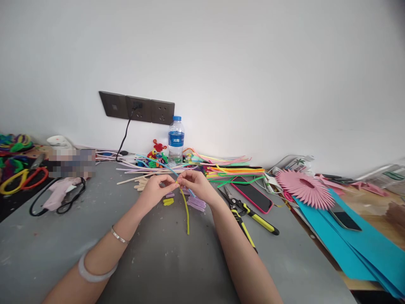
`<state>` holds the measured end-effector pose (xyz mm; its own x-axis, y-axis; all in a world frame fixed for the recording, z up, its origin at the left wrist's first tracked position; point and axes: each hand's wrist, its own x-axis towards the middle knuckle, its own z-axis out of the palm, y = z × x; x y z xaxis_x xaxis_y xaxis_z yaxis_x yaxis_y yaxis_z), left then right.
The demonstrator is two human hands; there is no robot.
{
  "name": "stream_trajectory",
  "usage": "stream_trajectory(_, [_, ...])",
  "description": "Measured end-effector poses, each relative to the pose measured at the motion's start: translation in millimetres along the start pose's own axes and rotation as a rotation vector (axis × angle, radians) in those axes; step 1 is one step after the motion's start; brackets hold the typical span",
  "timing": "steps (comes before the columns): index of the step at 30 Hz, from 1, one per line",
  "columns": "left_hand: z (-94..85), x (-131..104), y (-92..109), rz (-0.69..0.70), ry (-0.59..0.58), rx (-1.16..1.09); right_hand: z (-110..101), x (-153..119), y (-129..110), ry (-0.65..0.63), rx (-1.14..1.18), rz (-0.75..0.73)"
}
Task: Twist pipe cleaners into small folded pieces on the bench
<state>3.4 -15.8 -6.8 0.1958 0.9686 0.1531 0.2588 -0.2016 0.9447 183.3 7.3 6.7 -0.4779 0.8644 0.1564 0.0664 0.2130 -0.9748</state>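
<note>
My left hand (158, 192) and my right hand (199, 185) meet fingertip to fingertip above the grey table, both closed in a pinch. Between them is a yellow pipe cleaner (187, 214), its free end hanging down toward me. A light blue pipe cleaner (164, 164) runs through the same spot, sticking out up and to the left. The fingers hide how the two join. Just below lie folded purple pipe cleaner pieces (196, 204) and short yellow pieces (168, 202).
Loose pipe cleaners (236, 171) lie along the wall near a water bottle (176, 141). Pliers (242, 211) and a phone (253, 196) lie right, beyond them a pink paper fan (305, 188) and blue sheets (354, 249). Left are a pink glue gun (58, 194) and scissors (23, 181).
</note>
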Motion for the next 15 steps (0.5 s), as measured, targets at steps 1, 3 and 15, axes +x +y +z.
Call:
stream_trajectory(1, [0.5, -0.2, -0.6, -0.004, 0.008, 0.003, 2.3, 0.3, 0.1, 0.025, -0.035, -0.02])
stream_trajectory(3, [1.2, -0.9, -0.7, -0.019, 0.033, 0.002, 6.5, 1.0, 0.3, 0.081, -0.092, -0.055])
stream_trajectory(15, [-3.7, -2.0, 8.2, -0.193, -0.066, -0.25, -3.9, -0.5, -7.1, 0.108, 0.144, 0.023])
